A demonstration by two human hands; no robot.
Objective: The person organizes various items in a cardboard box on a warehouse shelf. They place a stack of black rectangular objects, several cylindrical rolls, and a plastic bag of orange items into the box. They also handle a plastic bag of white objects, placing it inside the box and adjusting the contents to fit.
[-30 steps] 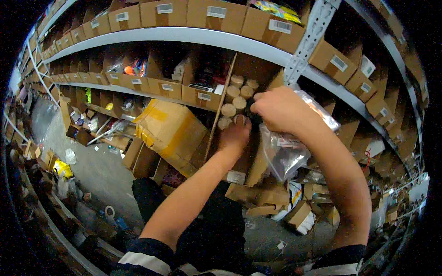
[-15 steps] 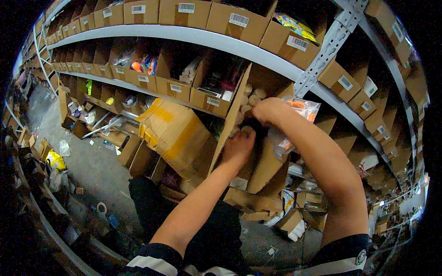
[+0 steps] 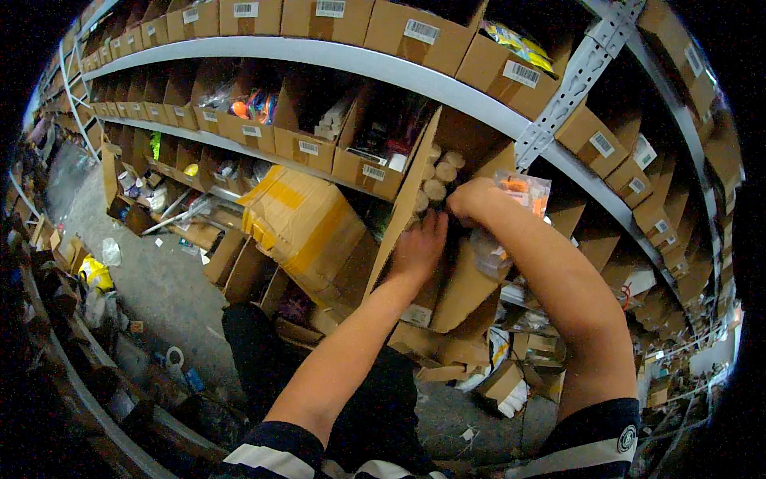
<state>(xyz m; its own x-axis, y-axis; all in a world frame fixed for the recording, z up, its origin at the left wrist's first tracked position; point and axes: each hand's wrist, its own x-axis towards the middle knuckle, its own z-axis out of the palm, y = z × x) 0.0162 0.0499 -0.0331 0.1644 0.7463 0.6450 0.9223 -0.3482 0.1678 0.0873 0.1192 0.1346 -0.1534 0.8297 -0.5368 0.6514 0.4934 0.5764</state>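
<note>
Both of my hands reach into a tall open cardboard box [image 3: 399, 227] on the shelf. Inside it, several tan cylinders with round ends [image 3: 435, 189] are stacked along the left wall. My left hand [image 3: 419, 246] lies just below them, its fingers stretched out and touching the lowest ones. To their right, my right hand [image 3: 472, 199] is bent downward with its fingers curled; its fingertips and anything in them are hidden. Clear plastic bags with orange contents [image 3: 523, 190] lie beside my right wrist, at the box's right side.
A large taped carton [image 3: 307, 231] juts out left of the box. Rows of labelled cardboard bins [image 3: 303, 148] fill the shelves, behind a white metal beam [image 3: 319, 54] and a perforated upright [image 3: 586, 68]. Loose packaging and a tape roll [image 3: 175, 357] litter the floor.
My left hand's fingers have straightened from a curl and lie against the cylinders. My right hand has shifted slightly right and down, showing more of the cylinders' ends.
</note>
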